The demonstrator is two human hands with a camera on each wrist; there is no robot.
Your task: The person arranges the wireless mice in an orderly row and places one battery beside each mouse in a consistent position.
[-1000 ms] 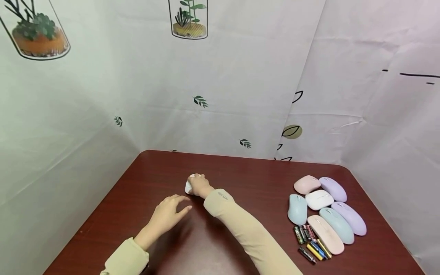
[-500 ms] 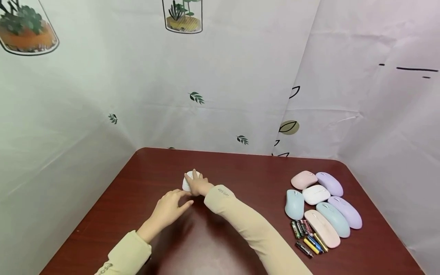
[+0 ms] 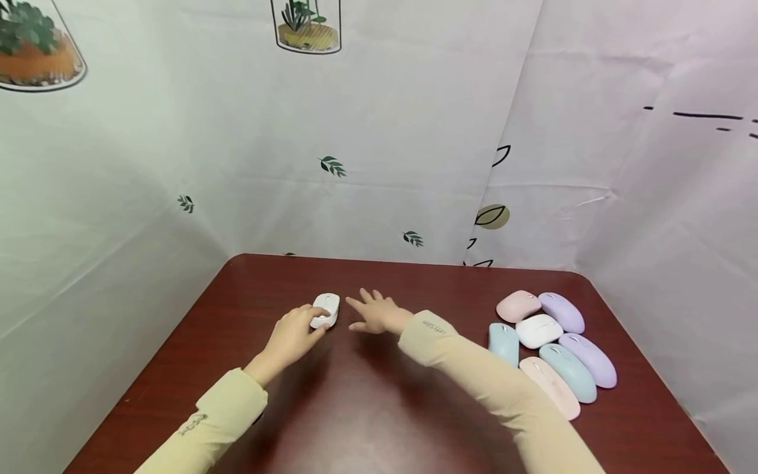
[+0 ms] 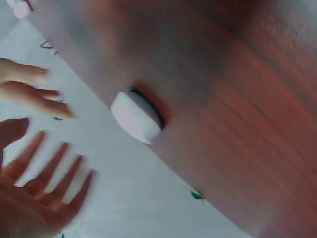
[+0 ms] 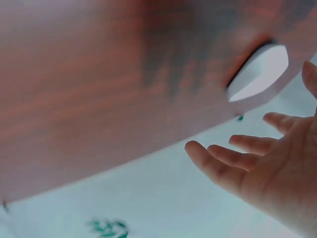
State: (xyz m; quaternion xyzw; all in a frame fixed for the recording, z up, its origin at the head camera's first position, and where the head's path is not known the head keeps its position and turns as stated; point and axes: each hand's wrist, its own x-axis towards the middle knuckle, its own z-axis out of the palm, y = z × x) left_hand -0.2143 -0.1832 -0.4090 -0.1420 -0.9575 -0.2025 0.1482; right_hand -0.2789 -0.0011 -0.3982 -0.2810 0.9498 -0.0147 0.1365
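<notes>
A white computer mouse [image 3: 326,309] lies toward the far left of the dark red table. In the head view my left hand [image 3: 291,336] overlaps its near left side, thumb and forefinger at its edge. The left wrist view shows my left hand [image 4: 44,193] with fingers spread and blurred, and a gap to the mouse [image 4: 136,116]. My right hand [image 3: 376,313] hovers just right of the mouse, fingers spread and holding nothing. In the right wrist view my right hand [image 5: 277,158] is apart from the mouse [image 5: 260,72].
On the right, several mice lie close together: pink [image 3: 519,307], lilac [image 3: 562,313], white [image 3: 539,330] and light blue [image 3: 568,372]. My right sleeve [image 3: 503,388] crosses the table's front right. A printed white cloth [image 3: 355,118] hangs behind the table.
My right hand has let go of the white mouse and moved right with fingers spread. My left hand has come up to the mouse. The batteries are now hidden behind the right sleeve.
</notes>
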